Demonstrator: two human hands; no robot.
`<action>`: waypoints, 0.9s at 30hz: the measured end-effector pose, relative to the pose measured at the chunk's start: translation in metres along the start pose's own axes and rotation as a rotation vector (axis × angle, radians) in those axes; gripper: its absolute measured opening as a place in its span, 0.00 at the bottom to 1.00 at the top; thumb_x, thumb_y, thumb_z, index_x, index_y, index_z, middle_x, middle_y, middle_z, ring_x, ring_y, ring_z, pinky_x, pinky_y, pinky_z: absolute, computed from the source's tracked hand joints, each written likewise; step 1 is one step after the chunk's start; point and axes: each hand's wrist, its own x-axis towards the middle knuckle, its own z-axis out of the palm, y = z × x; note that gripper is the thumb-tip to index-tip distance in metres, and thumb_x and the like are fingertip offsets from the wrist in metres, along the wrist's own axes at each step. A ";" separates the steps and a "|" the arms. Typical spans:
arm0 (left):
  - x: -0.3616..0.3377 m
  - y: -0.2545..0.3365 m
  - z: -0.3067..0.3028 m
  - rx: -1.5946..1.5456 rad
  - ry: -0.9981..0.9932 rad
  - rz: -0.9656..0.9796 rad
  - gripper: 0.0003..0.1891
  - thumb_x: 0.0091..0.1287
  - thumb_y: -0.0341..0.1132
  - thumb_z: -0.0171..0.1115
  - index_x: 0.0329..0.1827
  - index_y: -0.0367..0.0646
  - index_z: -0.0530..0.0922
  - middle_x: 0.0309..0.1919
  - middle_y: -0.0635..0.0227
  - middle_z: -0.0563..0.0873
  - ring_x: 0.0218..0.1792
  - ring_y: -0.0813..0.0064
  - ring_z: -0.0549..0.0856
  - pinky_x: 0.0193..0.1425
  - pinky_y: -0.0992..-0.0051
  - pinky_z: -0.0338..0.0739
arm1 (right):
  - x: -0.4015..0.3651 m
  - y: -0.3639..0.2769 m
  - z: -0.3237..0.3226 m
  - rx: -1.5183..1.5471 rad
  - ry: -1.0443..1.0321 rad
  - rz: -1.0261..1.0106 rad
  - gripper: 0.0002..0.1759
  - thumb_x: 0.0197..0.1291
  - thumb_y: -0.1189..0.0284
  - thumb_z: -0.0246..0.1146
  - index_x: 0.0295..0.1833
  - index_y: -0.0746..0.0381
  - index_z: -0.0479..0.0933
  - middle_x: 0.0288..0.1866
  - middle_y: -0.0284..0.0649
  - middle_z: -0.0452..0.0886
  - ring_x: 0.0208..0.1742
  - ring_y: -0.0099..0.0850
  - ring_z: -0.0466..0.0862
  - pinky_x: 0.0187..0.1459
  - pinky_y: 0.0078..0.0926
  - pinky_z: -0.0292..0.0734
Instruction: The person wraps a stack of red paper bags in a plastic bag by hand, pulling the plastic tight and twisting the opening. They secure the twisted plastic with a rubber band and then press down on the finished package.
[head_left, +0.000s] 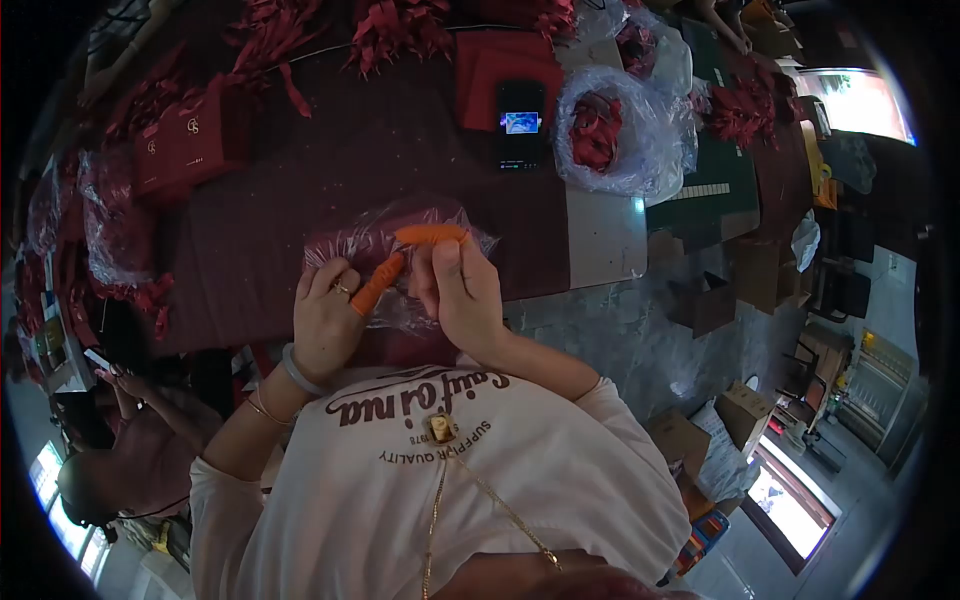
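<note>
In front of my chest, at the table's near edge, lies a clear plastic bag [445, 215] with something dark red inside; its contents are partly hidden by glare and my hands. My left hand [327, 312] is closed on the bag's left side, with an orange finger cot [378, 283] on one finger. On the right, my right hand [466, 298] pinches the plastic, its thumb bent against the fingers. It too wears an orange finger cot [432, 234], pointing left across the bag. The two covered fingertips nearly meet over the bag.
A phone [520, 124] lies beyond my hands beside red sheets [478, 85]. A plastic bag of red ribbons [597, 135] stands at the right. Red boxes [190, 140] and ribbon bundles [390, 35] sit toward the back. Another person [150, 440] is at lower left; cardboard boxes [745, 415] stand right.
</note>
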 end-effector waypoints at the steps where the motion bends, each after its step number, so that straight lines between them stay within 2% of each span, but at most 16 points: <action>1: -0.001 0.002 0.001 -0.003 0.018 -0.002 0.18 0.51 0.33 0.61 0.47 0.49 0.82 0.34 0.72 0.76 0.47 0.67 0.75 0.48 0.65 0.69 | 0.005 -0.001 -0.001 -0.039 0.050 0.107 0.23 0.72 0.58 0.43 0.51 0.67 0.74 0.27 0.39 0.76 0.25 0.27 0.78 0.30 0.21 0.73; 2: -0.001 0.002 0.002 -0.009 0.031 -0.001 0.17 0.51 0.33 0.62 0.46 0.49 0.82 0.35 0.71 0.77 0.47 0.66 0.75 0.48 0.65 0.69 | 0.007 0.003 0.000 -0.036 0.052 0.107 0.23 0.72 0.58 0.43 0.51 0.67 0.74 0.27 0.39 0.76 0.25 0.27 0.78 0.30 0.21 0.73; 4: -0.004 -0.004 0.003 -0.087 0.039 0.021 0.17 0.51 0.33 0.63 0.46 0.47 0.82 0.36 0.70 0.78 0.47 0.66 0.76 0.48 0.66 0.70 | 0.008 0.014 0.002 -0.373 0.020 -0.232 0.22 0.71 0.59 0.46 0.49 0.67 0.76 0.23 0.39 0.72 0.22 0.27 0.76 0.26 0.19 0.69; 6: -0.003 -0.004 0.003 -0.167 0.053 0.043 0.17 0.52 0.34 0.63 0.46 0.45 0.82 0.38 0.70 0.79 0.47 0.66 0.76 0.48 0.66 0.71 | 0.012 0.012 -0.005 -0.430 -0.022 -0.307 0.22 0.70 0.59 0.46 0.49 0.67 0.76 0.23 0.37 0.71 0.20 0.26 0.74 0.24 0.20 0.68; 9: 0.024 0.026 -0.030 -1.213 0.334 -0.578 0.14 0.68 0.37 0.54 0.47 0.35 0.79 0.36 0.67 0.81 0.44 0.75 0.78 0.46 0.73 0.72 | 0.015 0.008 -0.002 -0.633 -0.039 -0.413 0.20 0.69 0.62 0.48 0.48 0.68 0.77 0.23 0.39 0.71 0.18 0.28 0.72 0.23 0.23 0.68; 10: 0.019 0.022 -0.030 -1.214 0.329 -0.572 0.14 0.68 0.37 0.54 0.47 0.35 0.79 0.36 0.67 0.81 0.44 0.75 0.78 0.46 0.73 0.72 | 0.017 0.008 0.001 -0.782 -0.014 -0.445 0.19 0.68 0.64 0.50 0.46 0.69 0.77 0.24 0.42 0.72 0.17 0.32 0.73 0.23 0.25 0.69; 12: 0.004 0.011 -0.027 -1.108 0.081 -0.621 0.15 0.71 0.38 0.50 0.47 0.35 0.78 0.33 0.67 0.81 0.39 0.78 0.79 0.44 0.75 0.72 | 0.016 0.010 0.008 -0.829 0.002 -0.432 0.18 0.68 0.65 0.50 0.45 0.70 0.76 0.25 0.44 0.73 0.19 0.34 0.75 0.25 0.27 0.71; 14: 0.004 0.017 -0.015 -1.078 0.167 -0.718 0.14 0.70 0.37 0.51 0.47 0.35 0.78 0.31 0.66 0.81 0.37 0.77 0.79 0.45 0.73 0.72 | 0.018 0.011 0.009 -0.879 0.015 -0.427 0.17 0.67 0.66 0.51 0.43 0.70 0.76 0.26 0.46 0.74 0.20 0.37 0.76 0.26 0.29 0.72; 15: 0.004 0.020 -0.009 -1.047 0.260 -0.825 0.13 0.69 0.36 0.52 0.47 0.36 0.78 0.29 0.65 0.81 0.34 0.75 0.80 0.45 0.71 0.72 | 0.020 0.014 0.006 -0.758 0.045 -0.474 0.17 0.68 0.65 0.50 0.42 0.69 0.76 0.25 0.42 0.73 0.19 0.32 0.74 0.24 0.24 0.69; 16: 0.004 0.018 -0.004 -1.046 0.265 -0.820 0.13 0.69 0.36 0.52 0.47 0.36 0.78 0.29 0.65 0.81 0.34 0.75 0.80 0.45 0.71 0.72 | 0.021 0.017 0.004 -0.637 0.073 -0.522 0.18 0.69 0.64 0.49 0.41 0.69 0.75 0.24 0.39 0.72 0.18 0.27 0.72 0.22 0.20 0.67; 17: 0.006 0.015 0.001 -0.726 0.249 -0.548 0.12 0.67 0.36 0.55 0.45 0.37 0.79 0.28 0.64 0.80 0.33 0.72 0.79 0.46 0.68 0.71 | 0.021 0.020 0.001 -0.638 0.072 -0.526 0.18 0.69 0.64 0.49 0.41 0.69 0.75 0.24 0.39 0.72 0.18 0.27 0.72 0.22 0.20 0.67; 18: 0.006 0.014 0.003 -0.405 0.223 -0.281 0.12 0.65 0.36 0.57 0.44 0.37 0.80 0.28 0.64 0.80 0.31 0.69 0.79 0.48 0.66 0.70 | 0.018 0.019 -0.002 -0.406 0.060 -0.354 0.20 0.70 0.62 0.48 0.46 0.70 0.74 0.26 0.36 0.72 0.20 0.24 0.72 0.24 0.20 0.67; 20: 0.012 0.020 0.002 -0.324 0.200 -0.224 0.12 0.59 0.40 0.63 0.37 0.40 0.81 0.26 0.65 0.79 0.31 0.65 0.78 0.49 0.64 0.68 | 0.011 0.012 -0.001 -0.132 0.086 -0.106 0.25 0.72 0.58 0.43 0.55 0.69 0.72 0.26 0.28 0.68 0.25 0.16 0.65 0.28 0.15 0.62; 24: 0.022 0.020 -0.003 -0.206 0.087 -0.141 0.15 0.50 0.45 0.68 0.31 0.43 0.80 0.26 0.69 0.80 0.32 0.68 0.78 0.45 0.68 0.67 | 0.009 0.028 -0.005 0.050 -0.011 -0.143 0.23 0.70 0.59 0.47 0.56 0.68 0.72 0.34 0.35 0.73 0.32 0.23 0.72 0.35 0.20 0.69; 26: 0.020 0.018 0.005 -0.227 0.088 -0.125 0.16 0.47 0.47 0.69 0.30 0.44 0.80 0.26 0.69 0.80 0.32 0.69 0.78 0.43 0.68 0.66 | 0.008 0.016 -0.001 -0.613 -0.183 -0.756 0.22 0.66 0.59 0.55 0.53 0.68 0.72 0.45 0.41 0.73 0.46 0.30 0.74 0.49 0.29 0.69; 27: 0.020 0.017 0.009 -0.246 0.160 -0.096 0.16 0.45 0.47 0.69 0.30 0.45 0.80 0.26 0.70 0.80 0.31 0.69 0.77 0.42 0.68 0.66 | 0.003 0.006 -0.001 -0.634 -0.363 -0.688 0.34 0.54 0.57 0.67 0.60 0.68 0.68 0.59 0.48 0.66 0.64 0.43 0.65 0.65 0.40 0.58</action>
